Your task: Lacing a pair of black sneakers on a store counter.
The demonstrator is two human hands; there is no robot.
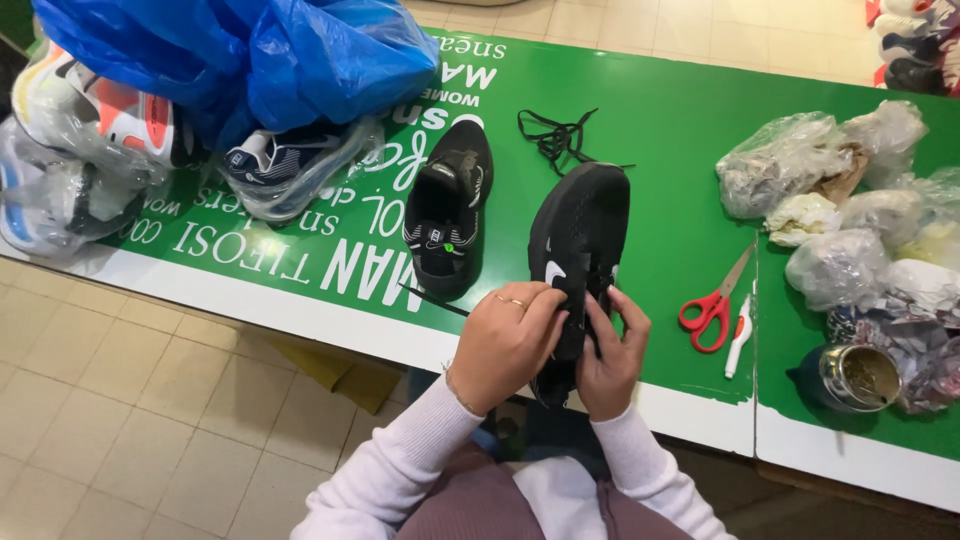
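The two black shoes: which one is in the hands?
The right-hand black shoe, gripped at its tongue by both hands; the other black shoe lies untouched to its left.

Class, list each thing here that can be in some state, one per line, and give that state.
Black shoe: held at its tongue by both hands.
Second black shoe: lying unlaced on the table.
Loose lace: tangled, apart from both shoes.
Red scissors: closed.
Metal cup: upright, open-topped.
Left hand: gripping.
Right hand: gripping.
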